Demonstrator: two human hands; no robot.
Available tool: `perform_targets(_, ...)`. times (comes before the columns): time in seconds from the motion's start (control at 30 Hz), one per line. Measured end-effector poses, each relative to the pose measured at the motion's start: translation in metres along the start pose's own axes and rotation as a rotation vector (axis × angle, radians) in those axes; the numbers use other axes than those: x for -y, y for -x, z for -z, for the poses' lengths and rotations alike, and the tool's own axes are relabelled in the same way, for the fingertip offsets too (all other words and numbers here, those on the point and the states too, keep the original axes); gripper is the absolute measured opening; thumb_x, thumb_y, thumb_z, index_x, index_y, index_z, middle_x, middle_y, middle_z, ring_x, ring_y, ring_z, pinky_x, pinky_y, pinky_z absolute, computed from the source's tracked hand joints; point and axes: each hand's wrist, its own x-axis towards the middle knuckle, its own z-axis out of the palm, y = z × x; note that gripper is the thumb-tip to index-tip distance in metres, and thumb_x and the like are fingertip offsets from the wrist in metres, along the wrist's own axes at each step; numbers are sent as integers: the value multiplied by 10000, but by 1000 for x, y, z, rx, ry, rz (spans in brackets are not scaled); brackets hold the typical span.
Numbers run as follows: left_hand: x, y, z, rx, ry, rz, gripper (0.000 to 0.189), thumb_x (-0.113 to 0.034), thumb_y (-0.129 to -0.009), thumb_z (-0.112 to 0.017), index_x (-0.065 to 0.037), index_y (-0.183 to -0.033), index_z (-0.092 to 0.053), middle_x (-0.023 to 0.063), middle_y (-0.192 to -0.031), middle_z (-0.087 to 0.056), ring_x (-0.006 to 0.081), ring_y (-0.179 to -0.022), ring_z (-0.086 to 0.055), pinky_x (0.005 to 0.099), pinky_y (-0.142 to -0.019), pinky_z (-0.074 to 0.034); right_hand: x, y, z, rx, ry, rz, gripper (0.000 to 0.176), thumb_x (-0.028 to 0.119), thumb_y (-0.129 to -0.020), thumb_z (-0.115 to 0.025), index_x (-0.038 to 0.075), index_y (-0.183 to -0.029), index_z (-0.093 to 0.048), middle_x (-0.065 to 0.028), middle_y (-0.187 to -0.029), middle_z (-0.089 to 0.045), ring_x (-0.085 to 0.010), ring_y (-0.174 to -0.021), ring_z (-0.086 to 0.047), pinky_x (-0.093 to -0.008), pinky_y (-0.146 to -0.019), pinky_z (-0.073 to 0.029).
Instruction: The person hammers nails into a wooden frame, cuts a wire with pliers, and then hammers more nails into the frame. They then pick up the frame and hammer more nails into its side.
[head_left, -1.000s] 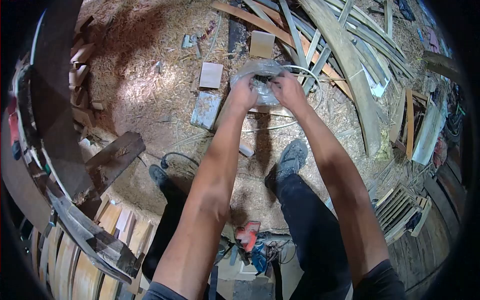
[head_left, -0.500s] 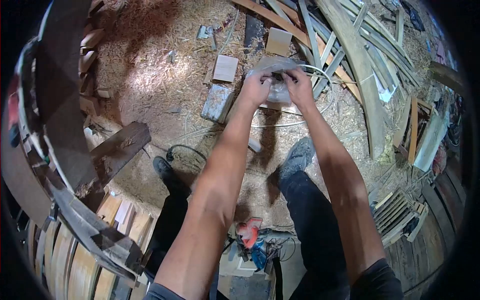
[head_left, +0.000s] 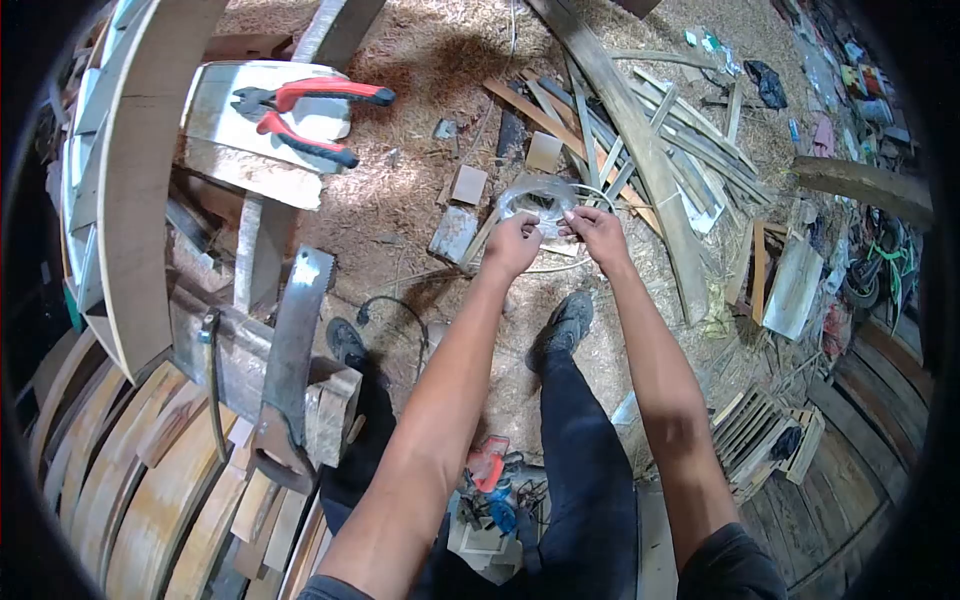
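Observation:
A clear plastic bag (head_left: 536,187) is stretched between my two hands, with something dark and hard to make out showing in its mouth. My left hand (head_left: 513,243) is closed on its left edge, fingers curled inward. Opposite it, my right hand (head_left: 601,237) pinches the right edge between thumb and fingers. Just left of the bag lie a dusty grey block (head_left: 454,234) and a pale square wood piece (head_left: 468,185). A white cable (head_left: 592,190) loops around behind my right hand.
Red-handled pliers (head_left: 310,95) rest on a white-topped wooden stand at upper left. Below them a handsaw (head_left: 292,350) leans beside a hammer (head_left: 212,380). Long boards (head_left: 640,150) are piled at upper right. Red and blue power tools (head_left: 490,480) sit near my legs.
My view has tilted and shifted, bringing the pliers, handsaw and hammer into sight. Both hands still grip the bag, and my right hand's fingers have turned more inward on its edge.

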Motion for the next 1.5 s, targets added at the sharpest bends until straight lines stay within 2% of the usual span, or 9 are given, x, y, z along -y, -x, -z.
perform_targets(0.3,-49,40,2,17,532,-145,214,-79,-939,-662,10,-1130,-703,58,-1009,-716,113,-895,-645,271,-796,-523,70,83,-20,5,-128,199,198,148,-969,-694,-35,-1045,-689,-62,-892,-710,-113,-776,-684,-234,-645,-500)
perform_targets(0.43,-79,73,18,-296,301,-373,184,-100,-932,-667,5,-1076,-712,74,-957,-715,125,-836,-645,283,-789,-525,123,134,-39,-79,94,286,165,113,-965,-681,-42,-1020,-662,-44,-872,-673,-95,-713,-621,-231,-633,-496)
perform_targets(0.63,-136,192,104,-203,501,-300,228,-160,-909,-700,5,-1065,-725,113,-937,-744,136,-850,-686,310,-768,-538,192,235,-121,-153,464,426,161,49,-929,-675,-27,-1062,-725,-20,-851,-663,-78,-711,-587,-246,-631,-477)
perform_targets(0.77,-151,267,216,-85,372,-212,228,-183,-906,-719,14,-1017,-744,103,-858,-750,123,-797,-683,296,-725,-533,224,295,-203,-135,285,375,131,53,-926,-707,-27,-1026,-737,-31,-835,-672,-65,-706,-579,-237,-622,-462)
perform_targets(0.97,-90,346,323,-86,523,-309,226,-188,-896,-754,17,-993,-754,56,-886,-748,96,-808,-656,272,-760,-525,235,361,-338,-186,50,323,128,87,-933,-728,-9,-1015,-712,-4,-834,-670,-61,-696,-580,-211,-624,-467)
perform_targets(1.07,-73,388,378,6,417,-181,225,-185,-887,-763,14,-991,-755,53,-878,-744,104,-839,-660,276,-792,-523,216,371,-386,-213,-146,274,142,94,-927,-734,-9,-1011,-687,-20,-854,-675,-65,-699,-608,-207,-656,-512)
perform_targets(1.37,13,444,441,124,208,-253,174,-141,-879,-747,-19,-1002,-767,32,-920,-747,112,-797,-656,271,-763,-515,173,399,-474,-106,-136,118,158,144,-980,-676,-9,-1017,-687,-39,-814,-686,-80,-652,-618,-213,-587,-491)
perform_targets(1.43,25,458,453,-42,216,-112,164,-115,-910,-709,2,-1022,-735,61,-951,-751,116,-839,-675,273,-765,-522,168,390,-486,-148,-144,76,206,181,-993,-656,-21,-979,-691,-56,-779,-696,-90,-661,-637,-232,-579,-493)
perform_targets(1.5,58,465,459,-135,354,-125,135,-65,-974,-610,32,-1064,-636,118,-991,-751,110,-923,-685,239,-789,-514,164,382,-495,-105,241,71,254,209,-980,-671,-40,-931,-684,-68,-725,-694,-84,-655,-647,-245,-560,-492)
